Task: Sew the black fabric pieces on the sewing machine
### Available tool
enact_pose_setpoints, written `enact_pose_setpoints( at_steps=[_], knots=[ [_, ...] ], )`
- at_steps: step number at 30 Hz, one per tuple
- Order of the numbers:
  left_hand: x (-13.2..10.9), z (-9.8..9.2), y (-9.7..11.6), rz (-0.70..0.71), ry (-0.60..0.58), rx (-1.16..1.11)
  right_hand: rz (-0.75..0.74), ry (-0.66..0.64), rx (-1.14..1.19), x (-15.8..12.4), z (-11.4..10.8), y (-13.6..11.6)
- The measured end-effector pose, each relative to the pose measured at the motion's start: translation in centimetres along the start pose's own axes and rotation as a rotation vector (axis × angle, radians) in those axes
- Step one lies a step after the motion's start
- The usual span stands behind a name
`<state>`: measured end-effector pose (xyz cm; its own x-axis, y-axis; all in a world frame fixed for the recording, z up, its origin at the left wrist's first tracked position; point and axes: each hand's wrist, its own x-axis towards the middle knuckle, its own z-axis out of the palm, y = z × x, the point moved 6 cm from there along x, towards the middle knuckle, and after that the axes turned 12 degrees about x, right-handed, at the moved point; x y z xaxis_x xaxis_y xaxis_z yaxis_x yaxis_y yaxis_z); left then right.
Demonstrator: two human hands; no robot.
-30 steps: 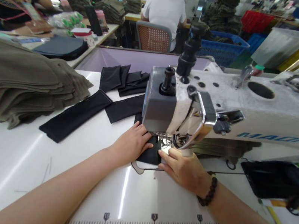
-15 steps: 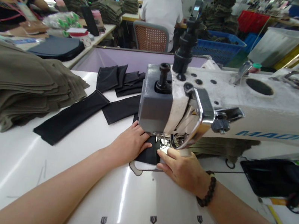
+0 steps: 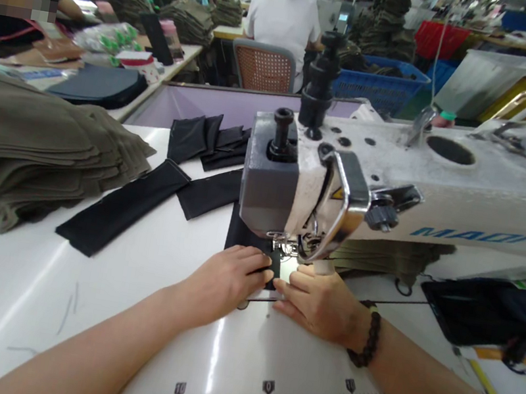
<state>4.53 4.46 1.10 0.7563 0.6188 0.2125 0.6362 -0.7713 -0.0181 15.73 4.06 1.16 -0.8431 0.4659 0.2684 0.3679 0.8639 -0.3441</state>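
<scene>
A black fabric piece lies on the machine bed, partly under the presser foot of a white and grey sewing machine. My left hand rests over its near part, with fingers bent together and thumb and fingertips pressing at the near right end. Close by on the right, my right hand has its fingers curled and its index fingertip at the fabric's right edge, just in front of the needle area. The machine head hides the far side of the fabric. A dark bead bracelet circles my right wrist.
Several black fabric strips lie left of the machine. A tall stack of olive cloth stands at the far left. More olive cloth shows under the machine arm, and a black tray sits right. A person sits ahead.
My left hand has moved nearer to me from beside the machine head, its fingers now more bent. More of the fabric's far left part shows. My right hand stays nearly in place.
</scene>
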Motion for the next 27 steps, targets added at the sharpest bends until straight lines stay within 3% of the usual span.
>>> enact_pose_setpoints(
  at_steps=[5, 20, 27],
  knots=[
    [-0.1, -0.1, 0.6, 0.014, -0.018, -0.003, 0.009, 0.005, -0.022, -0.1, 0.1, 0.1],
    [1.1, 0.3, -1.8, -0.148, -0.006, -0.025, 0.309, -0.032, -0.126, 0.9, 0.6, 1.8],
    [1.3, 0.5, -2.6, -0.227, -0.029, -0.024, 0.359, -0.022, -0.155, 0.9, 0.7, 1.9]
  ],
)
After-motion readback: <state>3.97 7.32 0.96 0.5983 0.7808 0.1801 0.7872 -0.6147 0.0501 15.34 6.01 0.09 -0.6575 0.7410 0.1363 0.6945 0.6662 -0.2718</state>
